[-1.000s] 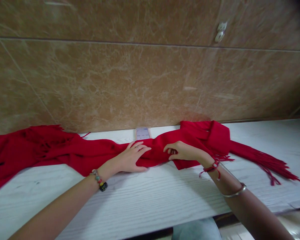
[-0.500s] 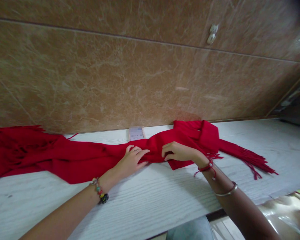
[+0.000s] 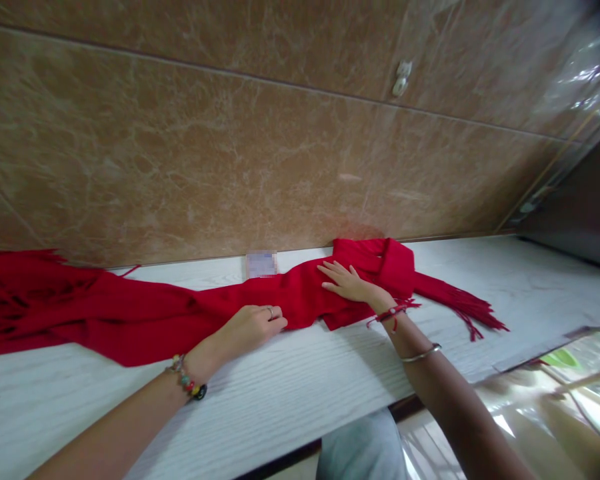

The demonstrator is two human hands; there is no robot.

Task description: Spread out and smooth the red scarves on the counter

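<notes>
A long red scarf with fringed ends lies stretched along a white wood-grain table, against a brown marble wall. My left hand sits at the scarf's near edge with fingers curled, pinching the fabric. My right hand lies flat on the scarf with fingers stretched out, just left of a folded-over part. The right fringe trails across the table.
A small blurred card leans against the wall behind the scarf. A white hook is fixed on the wall. The table's front edge runs near my lap; a shiny floor shows at lower right.
My right hand has opened from a curled grip and moved back to lie flat on the scarf. My left hand has slid to the near edge and curled. The view has shifted right.
</notes>
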